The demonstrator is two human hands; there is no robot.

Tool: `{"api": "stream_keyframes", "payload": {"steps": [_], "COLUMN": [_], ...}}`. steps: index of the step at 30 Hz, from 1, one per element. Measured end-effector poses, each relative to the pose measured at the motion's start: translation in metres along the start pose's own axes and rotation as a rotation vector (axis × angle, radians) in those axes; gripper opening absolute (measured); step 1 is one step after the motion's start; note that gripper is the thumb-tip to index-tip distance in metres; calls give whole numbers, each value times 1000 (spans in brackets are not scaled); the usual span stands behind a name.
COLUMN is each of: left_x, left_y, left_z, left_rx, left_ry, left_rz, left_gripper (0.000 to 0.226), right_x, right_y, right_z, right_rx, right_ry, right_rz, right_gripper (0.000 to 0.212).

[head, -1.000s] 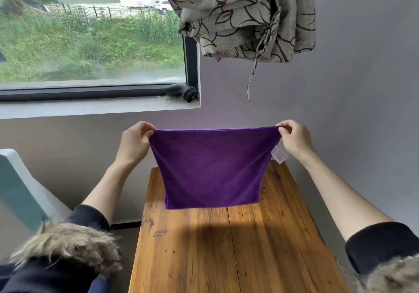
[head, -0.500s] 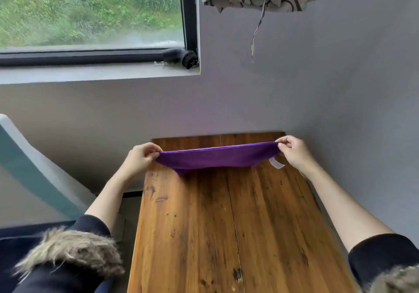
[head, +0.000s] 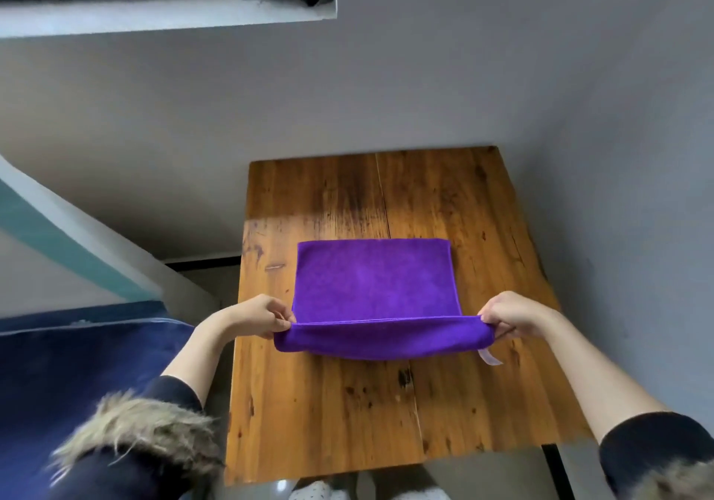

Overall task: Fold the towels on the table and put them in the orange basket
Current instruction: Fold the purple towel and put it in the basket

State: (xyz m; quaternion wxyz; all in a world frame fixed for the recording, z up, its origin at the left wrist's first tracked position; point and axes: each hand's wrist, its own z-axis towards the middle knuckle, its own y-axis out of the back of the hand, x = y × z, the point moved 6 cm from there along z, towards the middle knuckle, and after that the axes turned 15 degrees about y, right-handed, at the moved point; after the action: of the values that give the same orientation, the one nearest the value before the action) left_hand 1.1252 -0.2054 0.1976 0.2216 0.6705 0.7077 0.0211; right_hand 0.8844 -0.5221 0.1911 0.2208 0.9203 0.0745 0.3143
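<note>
Since half a second ago our purple towel has come down from mid-air and now lies flat on the wooden surface, its far edge toward the wall side and its near edge lifted. No basket shows in our view. Our left hand and right hand reach in from the near corners, forearms bare, and each pinches one near corner of the towel with curled fingers. That raised edge sags between them, doubled over, and a white tag hangs under the right corner.
</note>
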Motion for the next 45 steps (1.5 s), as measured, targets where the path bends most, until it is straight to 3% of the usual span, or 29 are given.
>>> {"api": "stream_keyframes", "payload": {"steps": [4,9,17,33,40,45], "left_x": [1,-10,-43,-55,-56,-48], "left_y": [-1,22,60,74,71,65], "left_z": [9,22,63,148,165,169], "left_rx": [-26,-242,-533,-767,-819,-919], "left_ry": [-42,-149,-225,-159,-190,-43], "left_rz": [-129,-284,-327,-263,-232,-148], "left_gripper": [17,19,13,18,18,30], "right_x": [-3,8,23,15,16,23], "right_y": [3,23,44,32,23,23], "right_z": [4,31,99,183,192,184], "right_rx": [-144,-378,-601,-699,-760,-793], "right_ry": [44,179,245,264,241,203], "right_rz": [104,262,312,166,5,-241], "right_gripper": [17,12,8,11,19,32]}}
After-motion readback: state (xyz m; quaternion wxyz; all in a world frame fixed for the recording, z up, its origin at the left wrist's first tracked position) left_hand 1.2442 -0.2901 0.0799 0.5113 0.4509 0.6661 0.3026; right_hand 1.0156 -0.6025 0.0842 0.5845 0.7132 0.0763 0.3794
